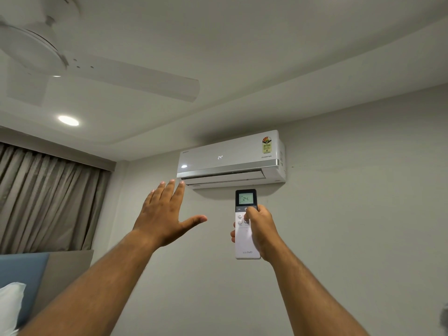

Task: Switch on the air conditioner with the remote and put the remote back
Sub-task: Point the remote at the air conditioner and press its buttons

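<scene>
- Remote [246, 238] gripped in right hand [260, 230], thumb near power button, aimed at AC [230, 158].
- AC on wall shows 24, flap ajar: switch-on apparently done.
- Left hand [164, 214] open, empty.
- Remaining: return remote.

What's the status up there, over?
Right hand gripping remote, thumb by power button. Left hand open, raised. Air conditioner shows 24, flap open. Nothing blocking.
</scene>
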Motion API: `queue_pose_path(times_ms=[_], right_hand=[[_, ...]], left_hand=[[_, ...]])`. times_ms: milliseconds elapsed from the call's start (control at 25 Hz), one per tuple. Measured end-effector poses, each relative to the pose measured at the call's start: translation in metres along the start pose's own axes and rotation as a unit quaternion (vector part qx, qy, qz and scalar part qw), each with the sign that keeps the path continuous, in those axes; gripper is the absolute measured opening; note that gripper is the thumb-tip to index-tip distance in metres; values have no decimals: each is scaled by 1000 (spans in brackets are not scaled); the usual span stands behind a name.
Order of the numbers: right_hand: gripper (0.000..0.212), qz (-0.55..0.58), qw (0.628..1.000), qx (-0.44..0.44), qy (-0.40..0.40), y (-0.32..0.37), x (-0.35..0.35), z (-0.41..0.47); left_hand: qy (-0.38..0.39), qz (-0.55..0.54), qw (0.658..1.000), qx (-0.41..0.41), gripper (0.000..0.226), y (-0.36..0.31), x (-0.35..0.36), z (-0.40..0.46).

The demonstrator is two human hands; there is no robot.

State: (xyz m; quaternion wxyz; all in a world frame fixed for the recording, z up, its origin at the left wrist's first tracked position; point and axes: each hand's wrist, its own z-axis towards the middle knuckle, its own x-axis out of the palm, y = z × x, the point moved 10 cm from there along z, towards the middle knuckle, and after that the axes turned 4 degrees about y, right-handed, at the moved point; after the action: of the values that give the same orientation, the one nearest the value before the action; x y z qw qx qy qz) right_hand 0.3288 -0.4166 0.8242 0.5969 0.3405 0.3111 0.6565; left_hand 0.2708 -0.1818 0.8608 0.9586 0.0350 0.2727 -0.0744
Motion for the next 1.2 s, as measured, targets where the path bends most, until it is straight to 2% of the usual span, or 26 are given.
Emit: queue_pose_path(times_ms=[480, 1200], right_hand=[[12, -2, 1000, 1, -4, -7, -2, 3], [17, 13, 1000, 0, 3, -10, -3, 5]], left_hand=[[3, 2, 1000, -1, 120, 2, 4, -1], [7, 14, 1000, -3, 119, 4, 12, -1]])
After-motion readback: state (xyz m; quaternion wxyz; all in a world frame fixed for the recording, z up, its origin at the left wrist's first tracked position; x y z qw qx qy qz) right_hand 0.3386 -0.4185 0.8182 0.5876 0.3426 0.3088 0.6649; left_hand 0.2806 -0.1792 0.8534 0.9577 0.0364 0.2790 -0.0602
